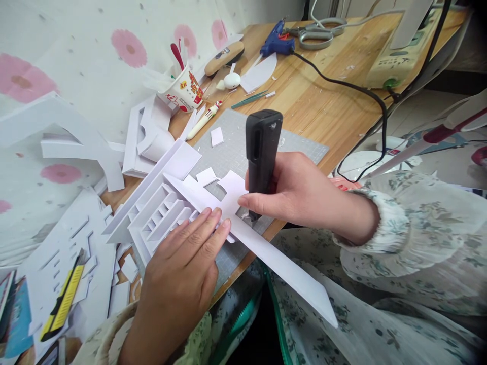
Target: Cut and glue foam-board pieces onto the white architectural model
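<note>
My right hand [292, 190] is wrapped round a black utility knife [262, 152], held upright with its tip on a long white paper strip [266, 248]. The strip lies on a grey cutting mat [251, 147] and juts past the table's front edge over my lap. My left hand [186, 268] lies flat, fingers stretched out, pressing the strip down next to the blade. Just left of my fingers sits a white paper model with ribbed slots [160, 218]. A notched white cut-out [228, 187] lies under the knife.
White card offcuts [68, 243] pile up at the left, with a yellow cutter [63, 301] on them. A paper cup of tools [182, 91], a blue glue gun [276, 40], scissors [315, 34] and a power strip [399, 58] with black cable stand farther back on the wooden table.
</note>
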Demonstrator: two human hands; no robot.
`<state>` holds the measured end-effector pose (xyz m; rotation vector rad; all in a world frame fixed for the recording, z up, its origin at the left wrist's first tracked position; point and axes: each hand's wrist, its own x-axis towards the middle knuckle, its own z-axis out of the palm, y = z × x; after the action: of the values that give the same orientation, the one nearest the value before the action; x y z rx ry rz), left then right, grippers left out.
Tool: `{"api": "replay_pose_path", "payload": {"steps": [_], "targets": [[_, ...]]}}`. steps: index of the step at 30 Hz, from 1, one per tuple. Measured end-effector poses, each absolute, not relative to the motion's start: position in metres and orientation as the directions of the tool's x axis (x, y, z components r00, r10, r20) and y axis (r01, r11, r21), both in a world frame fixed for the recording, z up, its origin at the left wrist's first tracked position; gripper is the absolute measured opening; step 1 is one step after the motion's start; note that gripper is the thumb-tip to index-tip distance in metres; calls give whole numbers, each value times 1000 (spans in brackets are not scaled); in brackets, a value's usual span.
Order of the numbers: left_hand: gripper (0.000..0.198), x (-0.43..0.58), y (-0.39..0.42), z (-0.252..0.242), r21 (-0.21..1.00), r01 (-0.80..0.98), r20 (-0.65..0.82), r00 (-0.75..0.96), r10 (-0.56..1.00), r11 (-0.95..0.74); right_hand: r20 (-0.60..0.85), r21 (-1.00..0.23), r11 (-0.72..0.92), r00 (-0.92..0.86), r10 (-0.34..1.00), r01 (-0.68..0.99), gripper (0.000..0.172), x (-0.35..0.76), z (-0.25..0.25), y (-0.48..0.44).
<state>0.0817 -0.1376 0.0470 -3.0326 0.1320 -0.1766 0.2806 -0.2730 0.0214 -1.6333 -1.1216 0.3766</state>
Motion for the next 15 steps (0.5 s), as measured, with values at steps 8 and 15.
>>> {"api": "replay_pose_path", "payload": {"steps": [8,15], "targets": [[55,82,-138,47,-104,-73,110,990,-84,-992,283,-879,5,513,810,477,18,279,22,-272],[53,83,-139,47,-113,-79,135,986,-94,-991,284,-881,10,512,811,473,18,278,22,-270]]}}
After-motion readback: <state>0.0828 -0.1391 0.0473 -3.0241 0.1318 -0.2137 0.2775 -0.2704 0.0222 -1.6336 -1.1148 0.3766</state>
